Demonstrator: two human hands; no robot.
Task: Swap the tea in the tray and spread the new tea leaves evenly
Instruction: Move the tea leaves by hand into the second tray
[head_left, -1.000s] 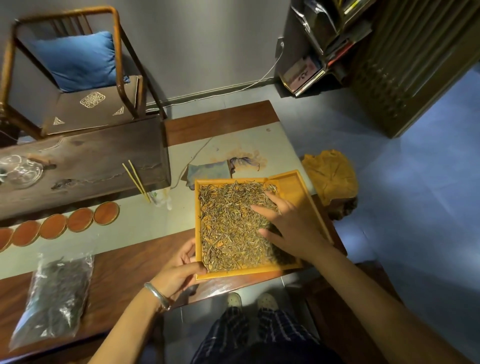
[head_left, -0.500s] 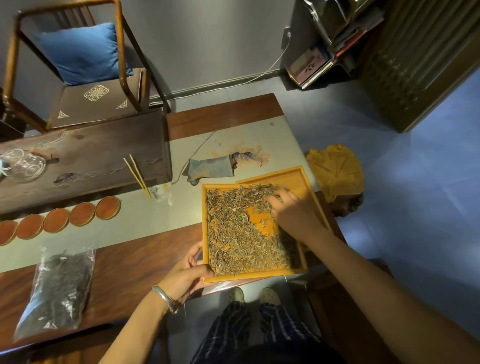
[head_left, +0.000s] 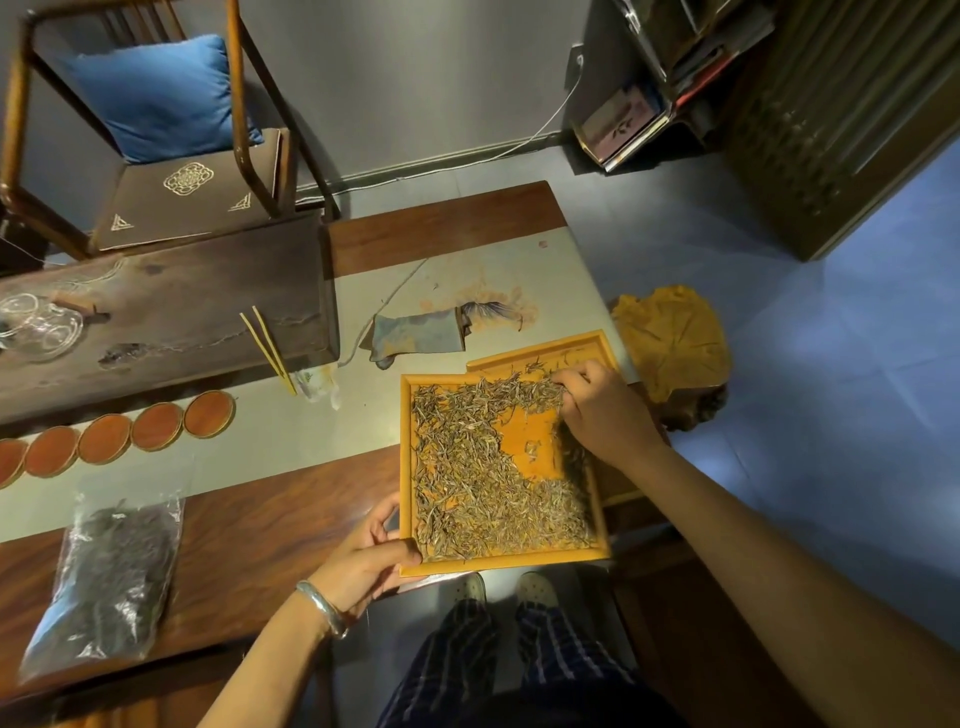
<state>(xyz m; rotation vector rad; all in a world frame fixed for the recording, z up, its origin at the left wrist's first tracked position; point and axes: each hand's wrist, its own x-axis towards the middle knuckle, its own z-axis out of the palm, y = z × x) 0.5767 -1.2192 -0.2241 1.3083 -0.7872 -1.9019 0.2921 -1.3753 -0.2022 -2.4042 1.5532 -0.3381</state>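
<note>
Right hand (head_left: 602, 410), fingers curled into the tea (head_left: 467, 467), has raked up-tray, baring a patch: spreading is unfinished. Left hand (head_left: 363, 561) grips the tray (head_left: 511, 564) corner.

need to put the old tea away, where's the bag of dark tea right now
In the head view, the bag of dark tea lies flat at the table's near left, below the row of round coasters and left of the left hand.

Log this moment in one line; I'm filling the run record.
step: spreading | left hand: grips tray corner | right hand: fingers curled in tea leaves | bare patch: right of centre | spread: uneven
</note>
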